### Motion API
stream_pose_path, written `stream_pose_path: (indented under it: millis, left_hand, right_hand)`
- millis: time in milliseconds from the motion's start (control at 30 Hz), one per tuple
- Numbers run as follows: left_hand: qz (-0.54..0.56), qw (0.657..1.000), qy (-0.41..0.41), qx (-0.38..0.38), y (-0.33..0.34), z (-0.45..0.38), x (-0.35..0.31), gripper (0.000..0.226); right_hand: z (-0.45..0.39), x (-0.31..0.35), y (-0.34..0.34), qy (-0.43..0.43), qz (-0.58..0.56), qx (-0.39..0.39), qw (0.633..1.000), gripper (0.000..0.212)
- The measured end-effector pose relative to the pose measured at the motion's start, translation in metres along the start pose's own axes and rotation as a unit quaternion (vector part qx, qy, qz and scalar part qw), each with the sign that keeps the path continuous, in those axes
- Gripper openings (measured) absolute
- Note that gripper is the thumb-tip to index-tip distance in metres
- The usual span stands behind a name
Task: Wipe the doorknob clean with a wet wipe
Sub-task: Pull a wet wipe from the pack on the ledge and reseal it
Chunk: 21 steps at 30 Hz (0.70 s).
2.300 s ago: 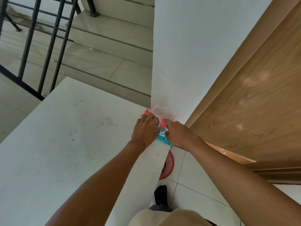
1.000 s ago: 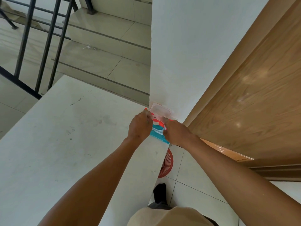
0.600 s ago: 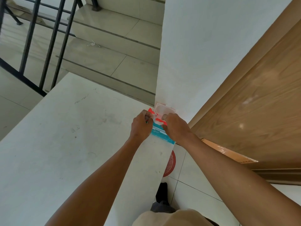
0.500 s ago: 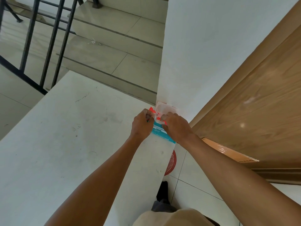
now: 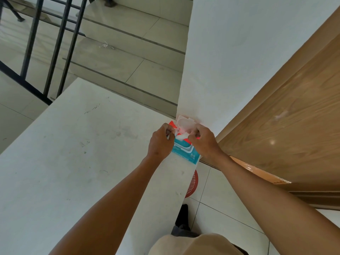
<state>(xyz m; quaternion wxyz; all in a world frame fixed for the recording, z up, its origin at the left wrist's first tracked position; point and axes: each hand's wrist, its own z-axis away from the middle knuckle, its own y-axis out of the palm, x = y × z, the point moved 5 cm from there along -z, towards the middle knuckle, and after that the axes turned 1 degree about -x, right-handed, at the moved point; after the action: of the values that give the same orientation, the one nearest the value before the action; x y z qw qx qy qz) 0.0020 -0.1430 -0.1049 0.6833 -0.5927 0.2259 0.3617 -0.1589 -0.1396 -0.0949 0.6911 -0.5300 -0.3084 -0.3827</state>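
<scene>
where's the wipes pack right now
In the head view, the wipes pack lies at the white ledge's far right corner, against the wall, between both hands.

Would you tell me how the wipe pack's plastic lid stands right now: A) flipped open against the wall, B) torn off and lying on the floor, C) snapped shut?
A: the clear lid is raised behind the wipe pack, leaning at the white wall.

Both arms reach forward, left hand (image 5: 159, 142) and right hand (image 5: 202, 142) pinching.

teal and red wipe pack (image 5: 185, 150), white ledge (image 5: 73, 153), wood-grain brown door (image 5: 285, 126).
</scene>
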Motion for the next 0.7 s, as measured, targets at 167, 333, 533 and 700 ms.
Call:
stream_pose_path:
  millis: [167, 333, 533, 700]
  left_hand:
    - [-0.029, 0.999, -0.002, 0.014, 0.002, 0.002, -0.003, 0.012]
    - [-0.082, 0.995, 0.044, 0.027, 0.003, 0.006, -0.008, 0.009]
    - [-0.168, 0.956, 0.228, 0.081, 0.009, 0.027, -0.008, 0.031]
    - [-0.276, 0.909, 0.305, 0.063, 0.010, 0.040, -0.001, 0.050]
  right_hand:
    - [-0.004, -0.003, -0.005, 0.085, -0.149, -0.017, 0.985, 0.013]
    - [-0.005, -0.004, -0.009, 0.078, -0.110, -0.026, 0.990, 0.010]
    - [0.008, -0.024, -0.020, 0.096, -0.089, -0.092, 0.987, 0.013]
    - [0.021, -0.021, -0.022, 0.028, -0.038, -0.092, 0.995, 0.029]
